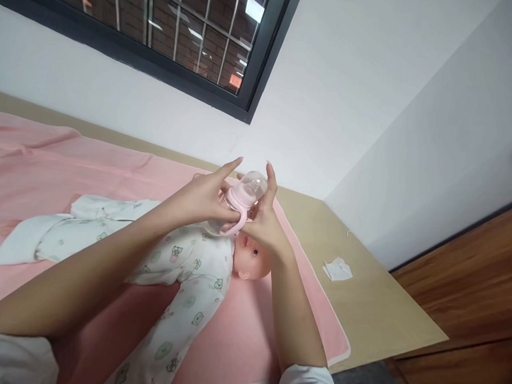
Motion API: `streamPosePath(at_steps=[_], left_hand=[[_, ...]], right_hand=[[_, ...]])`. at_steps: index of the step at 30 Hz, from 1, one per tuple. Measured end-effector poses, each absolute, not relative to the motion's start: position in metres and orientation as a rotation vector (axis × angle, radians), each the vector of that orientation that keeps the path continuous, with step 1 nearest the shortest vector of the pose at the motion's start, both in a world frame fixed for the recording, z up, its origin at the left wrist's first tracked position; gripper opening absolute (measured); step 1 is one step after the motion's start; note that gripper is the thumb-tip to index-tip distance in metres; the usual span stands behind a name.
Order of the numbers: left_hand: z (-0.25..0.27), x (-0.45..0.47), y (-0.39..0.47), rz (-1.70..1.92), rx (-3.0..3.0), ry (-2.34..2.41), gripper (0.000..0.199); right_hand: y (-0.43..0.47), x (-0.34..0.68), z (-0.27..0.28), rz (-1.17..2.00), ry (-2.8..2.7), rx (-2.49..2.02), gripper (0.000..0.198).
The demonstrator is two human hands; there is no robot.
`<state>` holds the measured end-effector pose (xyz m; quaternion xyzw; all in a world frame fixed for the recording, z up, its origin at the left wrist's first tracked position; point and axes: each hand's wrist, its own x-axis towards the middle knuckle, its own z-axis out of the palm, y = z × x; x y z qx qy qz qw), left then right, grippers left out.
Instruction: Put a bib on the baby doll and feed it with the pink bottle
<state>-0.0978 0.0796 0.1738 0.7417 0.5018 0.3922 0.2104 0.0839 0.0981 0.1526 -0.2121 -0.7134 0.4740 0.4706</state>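
Between my two hands is a baby bottle [240,199] with a pink collar, pink handles and a clear dome cap, held tilted above the doll. My left hand [212,198] grips the bottle's body from the left, with its index finger stretched out. On the other side my right hand [263,217] is closed around the collar and handle, one finger raised beside the cap. Below them a baby doll [195,256] in white printed clothes lies on its back; my hands and the bottle hide part of its head.
A pink blanket [239,316] is spread under the doll on a tan table [320,229]. A folded white tissue [337,269] lies on the table to the right. White walls and a dark-framed window [252,97] stand behind, with a wooden panel [473,279] at right.
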Motion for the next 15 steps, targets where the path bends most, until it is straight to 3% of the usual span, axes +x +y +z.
streamPosePath(at_steps=[10,15], left_hand=[[0.168,-0.102,0.076,1.027,2.114,1.167,0.102],[0.174,-0.102,0.055,1.018,2.309,1.247,0.087]], right_hand=[[0.099,0.094,0.162,0.882,-1.751,-0.589,0.096],[0.123,0.132,0.167,0.646,-1.702,-0.727,0.097]])
